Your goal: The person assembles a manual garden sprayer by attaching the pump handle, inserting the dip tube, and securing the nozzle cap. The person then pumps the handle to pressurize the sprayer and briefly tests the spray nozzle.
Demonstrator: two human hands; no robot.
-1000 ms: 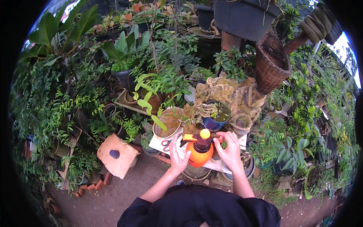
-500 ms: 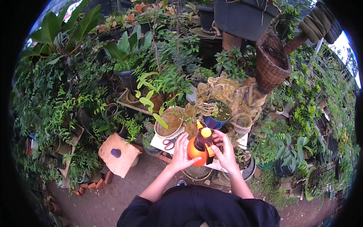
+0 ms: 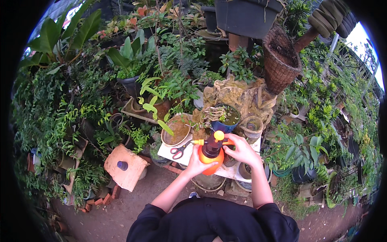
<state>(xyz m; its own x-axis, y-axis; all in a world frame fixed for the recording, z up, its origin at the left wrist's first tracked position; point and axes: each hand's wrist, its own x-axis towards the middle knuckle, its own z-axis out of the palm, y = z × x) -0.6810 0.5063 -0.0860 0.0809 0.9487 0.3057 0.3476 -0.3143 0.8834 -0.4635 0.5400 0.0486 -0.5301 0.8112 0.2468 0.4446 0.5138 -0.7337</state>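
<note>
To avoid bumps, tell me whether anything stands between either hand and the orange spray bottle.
Nothing visible does: the left hand touches the side of the spray bottle, and the right hand is at its handle. The scissors lie off to the left.

Big dark planter (image 3: 248,20) at top. Tilted brown basket pot (image 3: 279,74) to its lower right. Craggy tan rock (image 3: 231,97) below, blue pot (image 3: 223,128) just in front. Flat orange-tan slab (image 3: 135,170) at left, small purple cup (image 3: 122,165) on it. Loose red bricks (image 3: 106,199) on ground (image 3: 133,209) near slab.
</note>
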